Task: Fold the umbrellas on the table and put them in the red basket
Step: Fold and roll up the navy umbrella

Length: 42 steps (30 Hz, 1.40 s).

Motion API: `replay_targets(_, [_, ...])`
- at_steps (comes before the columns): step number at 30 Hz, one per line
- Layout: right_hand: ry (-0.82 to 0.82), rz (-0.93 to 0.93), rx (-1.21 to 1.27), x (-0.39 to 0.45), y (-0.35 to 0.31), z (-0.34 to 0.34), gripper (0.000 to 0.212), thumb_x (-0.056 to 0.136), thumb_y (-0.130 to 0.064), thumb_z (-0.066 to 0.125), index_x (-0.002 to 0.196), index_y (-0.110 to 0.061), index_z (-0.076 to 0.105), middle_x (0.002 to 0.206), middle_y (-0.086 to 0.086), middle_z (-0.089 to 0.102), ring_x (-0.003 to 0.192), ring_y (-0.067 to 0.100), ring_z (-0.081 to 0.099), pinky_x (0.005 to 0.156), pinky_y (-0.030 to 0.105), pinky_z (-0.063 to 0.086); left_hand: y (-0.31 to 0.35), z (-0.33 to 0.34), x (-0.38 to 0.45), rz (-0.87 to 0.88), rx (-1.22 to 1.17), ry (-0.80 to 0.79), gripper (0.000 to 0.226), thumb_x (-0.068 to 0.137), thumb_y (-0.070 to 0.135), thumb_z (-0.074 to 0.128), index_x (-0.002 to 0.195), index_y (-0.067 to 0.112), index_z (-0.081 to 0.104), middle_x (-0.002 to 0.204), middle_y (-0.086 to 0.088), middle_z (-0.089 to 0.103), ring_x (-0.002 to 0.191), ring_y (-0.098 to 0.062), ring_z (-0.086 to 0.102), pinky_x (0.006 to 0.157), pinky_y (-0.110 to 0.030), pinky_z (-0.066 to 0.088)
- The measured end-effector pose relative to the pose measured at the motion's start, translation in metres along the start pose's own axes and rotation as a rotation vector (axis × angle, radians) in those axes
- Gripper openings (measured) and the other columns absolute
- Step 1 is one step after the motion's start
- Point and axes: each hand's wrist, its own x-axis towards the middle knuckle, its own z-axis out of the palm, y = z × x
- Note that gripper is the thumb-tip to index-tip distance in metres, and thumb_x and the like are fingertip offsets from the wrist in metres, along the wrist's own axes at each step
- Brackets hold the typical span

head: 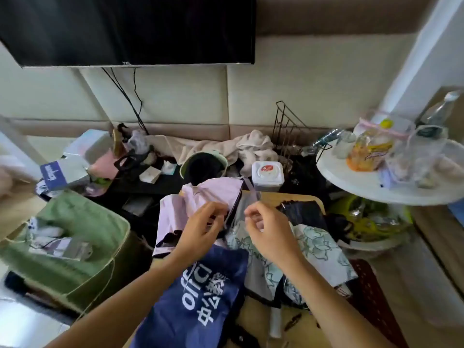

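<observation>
At the far left of the frame we see a green fabric bag with small items lying on it; it plays no part in the job. Moving toward the centre, the lilac umbrella lies bunched on the wooden table, its canopy loose and rumpled, with a dark edge showing along its right side. Our left hand sits at centre frame with fingers curled, pinching the canopy fabric close to that dark edge. Below it, at lower centre, a navy umbrella with white lettering lies slack across the table toward us.

Just right of centre, our right hand has thumb and forefinger drawn together on what looks like the lilac strap running up from the fingers, though blur keeps us from being sure the strap is truly gripped. Under and right of that hand a pale floral umbrella spreads out, and a black umbrella lies beyond it at centre right. A dark red perforated surface at lower right may be the red basket; we cannot tell for certain.

We judge we are in the folding step on the lilac umbrella, gathering its panels before binding. The next move calls for smoothing the pleats round the shaft with the left hand, wrapping the strap snugly with the right, and fastening it. Nothing appears to be in the basket yet.
</observation>
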Motion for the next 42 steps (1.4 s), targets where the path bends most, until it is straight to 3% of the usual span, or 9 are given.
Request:
replay_targets(3, [-0.017,-0.041,0.003,0.001,0.045,0.059,0.007,0.098,-0.027,0.065,0.103,-0.022,0.066,0.092,-0.012,0.066,0.078,0.002,0.063,0.072,0.027,0.056,-0.052,0.037,-0.003,0.057,0.049,0.027,0.023,0.1,0.023,0.05,0.113,0.019,0.068,0.107,0.01,0.067,0.101,-0.008,0.064,0.085,-0.023,0.05])
replay_targets(6, [-0.031,-0.076,-0.069,-0.001,0.077,0.108,0.019,0.094,-0.044,0.055,0.104,-0.029,0.063,0.097,-0.011,0.068,0.086,0.009,0.064,0.076,0.036,0.055,-0.095,0.068,-0.003,0.108,0.073,0.053,0.022,0.097,0.007,0.053,0.107,0.019,0.069,0.1,0.013,0.067,0.096,-0.006,0.064,0.082,-0.018,0.048])
replay_targets(13, [0.056,-0.231,-0.188,0.007,0.136,0.16,0.02,0.09,-0.034,0.051,0.1,-0.02,0.061,0.096,0.0,0.069,0.09,0.027,0.064,0.072,0.042,0.048,-0.144,0.105,-0.001,0.226,0.144,0.164,0.029,0.079,-0.005,0.05,0.089,0.017,0.066,0.083,0.009,0.061,0.079,-0.005,0.059,0.072,-0.019,0.043])
replay_targets(17, [0.114,-0.337,-0.261,0.001,0.146,0.171,0.013,0.094,-0.024,0.057,0.1,-0.014,0.061,0.094,0.002,0.065,0.083,0.028,0.062,0.06,0.037,0.044,-0.153,0.108,-0.006,0.291,0.168,0.211,0.026,0.084,-0.004,0.05,0.092,0.015,0.066,0.086,0.007,0.061,0.081,-0.009,0.06,0.073,-0.026,0.047])
replay_targets(23, [0.089,-0.344,-0.297,-0.002,0.15,0.173,0.014,0.096,-0.024,0.056,0.103,-0.012,0.062,0.1,0.001,0.063,0.086,0.029,0.063,0.062,0.044,0.052,-0.155,0.112,-0.012,0.317,0.188,0.223,0.025,0.084,-0.003,0.049,0.096,0.01,0.066,0.089,0.003,0.061,0.082,-0.014,0.06,0.074,-0.034,0.05])
replay_targets(29, [-0.061,-0.252,-0.478,-0.037,0.118,0.157,0.024,0.106,-0.033,0.044,0.113,-0.014,0.056,0.114,0.001,0.054,0.094,0.028,0.061,0.072,0.042,0.047,-0.148,0.096,-0.026,0.34,0.297,0.068,0.025,0.098,0.012,0.044,0.112,0.01,0.065,0.111,-0.001,0.059,0.1,-0.02,0.061,0.084,-0.042,0.052])
replay_targets(34, [-0.146,-0.204,-0.384,-0.095,0.086,0.148,0.033,0.105,-0.052,0.041,0.114,-0.024,0.057,0.113,-0.005,0.056,0.103,0.019,0.055,0.08,0.039,0.048,-0.136,0.053,-0.082,0.421,0.501,-0.042,0.02,0.098,0.017,0.054,0.104,0.015,0.073,0.113,0.004,0.067,0.104,-0.019,0.063,0.092,-0.041,0.05])
replay_targets(38, [-0.304,-0.187,-0.468,-0.152,0.087,0.169,0.075,0.088,-0.084,0.034,0.137,-0.028,0.044,0.134,-0.007,0.048,0.125,0.019,0.043,0.1,0.041,0.047,-0.143,0.032,-0.14,0.335,0.612,-0.056,0.031,0.104,0.038,0.044,0.11,0.026,0.071,0.119,0.011,0.066,0.111,-0.014,0.061,0.097,-0.039,0.048])
replay_targets(42, [-0.235,-0.213,-0.56,-0.172,0.107,0.193,0.082,0.089,-0.072,0.056,0.154,-0.027,0.032,0.15,-0.006,0.038,0.135,0.023,0.038,0.113,0.035,0.036,-0.172,0.048,-0.184,0.236,0.562,-0.077,0.042,0.107,0.046,0.033,0.133,0.028,0.061,0.134,0.009,0.059,0.125,-0.016,0.054,0.108,-0.031,0.036])
